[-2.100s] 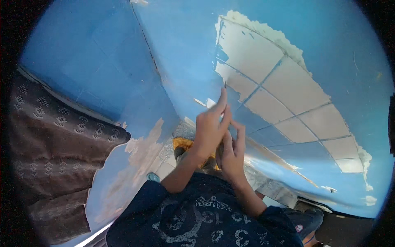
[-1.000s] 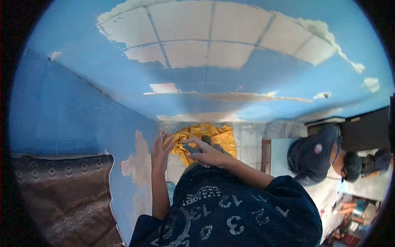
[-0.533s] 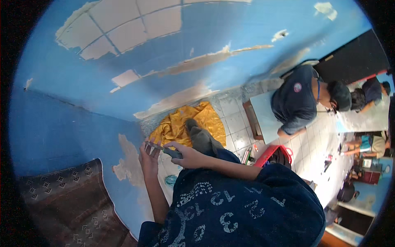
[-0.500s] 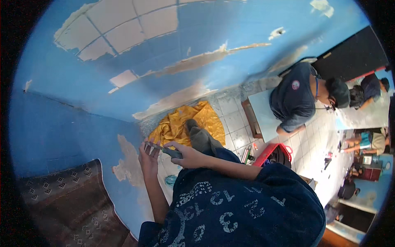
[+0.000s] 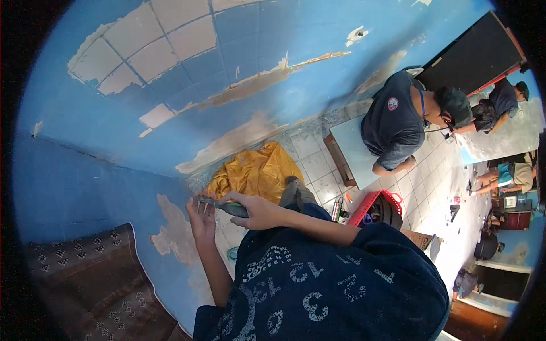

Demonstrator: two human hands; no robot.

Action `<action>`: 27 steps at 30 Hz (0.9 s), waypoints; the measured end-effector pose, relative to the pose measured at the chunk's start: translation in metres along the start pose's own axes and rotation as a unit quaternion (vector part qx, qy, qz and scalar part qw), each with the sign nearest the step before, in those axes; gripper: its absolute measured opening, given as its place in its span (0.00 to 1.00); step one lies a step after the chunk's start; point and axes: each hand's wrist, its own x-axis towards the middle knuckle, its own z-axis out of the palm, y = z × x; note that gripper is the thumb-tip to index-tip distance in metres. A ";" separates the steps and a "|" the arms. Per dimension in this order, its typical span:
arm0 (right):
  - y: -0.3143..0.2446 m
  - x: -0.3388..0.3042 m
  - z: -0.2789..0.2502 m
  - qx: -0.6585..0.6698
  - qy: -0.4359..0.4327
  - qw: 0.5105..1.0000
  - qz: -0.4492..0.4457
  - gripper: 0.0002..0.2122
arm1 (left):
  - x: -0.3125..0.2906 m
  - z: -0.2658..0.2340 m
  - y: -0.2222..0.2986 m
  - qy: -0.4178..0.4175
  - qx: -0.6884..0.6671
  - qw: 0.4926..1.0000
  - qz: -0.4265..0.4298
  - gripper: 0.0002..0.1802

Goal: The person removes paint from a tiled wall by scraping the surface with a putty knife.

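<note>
A scraper-like hand tool (image 5: 234,209) with a dark grey-green handle and a flat end lies across in front of me, in both hands. My right hand (image 5: 259,213) is closed around its handle. At the flat end, the fingers of my left hand (image 5: 202,225) are bent against it and partly covered by it; its exact edge is too small to make out. Below the tool, a yellow cloth (image 5: 244,173) lies crumpled on the tiled floor against the wall. My shoe stands at the cloth's right side.
The blue wall (image 5: 114,142) has peeled patches showing white tile and plaster. A brown patterned cloth (image 5: 85,273) hangs lower left. To the right are a pale table (image 5: 354,149), a red basket (image 5: 364,209) holding dark things, and a person in dark clothes (image 5: 392,122) bending over. More people work farther off.
The view has shifted slightly, so wall, basket and people sit a little differently. Both hands stay on the tool, which has turned a little. The nearby person's forearm has moved.
</note>
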 end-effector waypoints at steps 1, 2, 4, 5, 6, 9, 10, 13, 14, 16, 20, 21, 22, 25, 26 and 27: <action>-0.001 -0.002 -0.002 0.000 0.003 1.000 0.000 0.21 | 0.001 0.001 -0.002 -0.002 0.001 1.000 -0.001 0.24; -0.003 -0.004 -0.005 -0.003 0.000 1.000 0.011 0.21 | 0.001 0.002 -0.004 -0.001 -0.005 1.000 -0.002 0.24; -0.001 -0.007 -0.010 -0.006 0.001 1.000 0.022 0.21 | 0.003 0.006 -0.009 -0.005 -0.009 1.000 -0.003 0.24; 0.003 -0.008 -0.012 -0.022 0.011 1.000 0.015 0.20 | 0.004 0.009 -0.010 -0.001 -0.011 1.000 -0.005 0.24; 0.006 -0.009 -0.015 -0.039 0.020 0.999 0.008 0.20 | 0.005 0.012 -0.012 0.003 -0.014 1.000 -0.006 0.24; -0.001 -0.013 -0.026 -0.052 0.011 0.998 0.022 0.19 | 0.002 0.022 -0.016 -0.010 -0.027 1.000 -0.006 0.25; -0.001 -0.014 -0.028 -0.052 0.011 0.998 0.022 0.19 | 0.000 0.024 -0.017 -0.010 -0.026 1.000 -0.006 0.25; 0.001 -0.018 -0.029 -0.042 -0.001 0.999 0.028 0.19 | -0.005 0.026 -0.019 -0.001 -0.018 1.000 0.004 0.26; 0.004 -0.019 -0.026 -0.040 0.006 0.999 0.016 0.19 | -0.007 0.025 -0.019 0.006 -0.016 1.000 0.003 0.27; 0.010 -0.021 -0.020 -0.037 0.012 0.999 0.003 0.19 | -0.010 0.020 -0.019 0.014 -0.013 1.000 0.003 0.27; 0.007 -0.022 -0.013 -0.042 -0.030 0.998 0.021 0.19 | -0.017 0.001 -0.021 0.016 -0.016 1.000 0.010 0.28; 0.004 -0.022 -0.012 -0.041 -0.048 0.997 0.034 0.19 | -0.019 -0.005 -0.021 0.014 -0.011 1.000 0.012 0.28; 0.004 -0.022 -0.010 -0.041 -0.050 0.997 0.032 0.19 | -0.019 -0.011 -0.022 0.015 -0.010 1.000 0.014 0.28; 0.006 -0.024 -0.003 -0.031 -0.053 0.998 0.022 0.19 | -0.023 -0.023 -0.024 0.014 0.010 0.999 0.044 0.28; 0.010 -0.025 0.000 -0.021 -0.051 0.998 0.018 0.19 | -0.026 -0.024 -0.024 0.018 -0.007 0.999 0.035 0.27; 0.013 -0.026 0.002 -0.012 -0.049 0.999 0.013 0.19 | -0.028 -0.024 -0.025 0.023 -0.024 0.999 0.026 0.26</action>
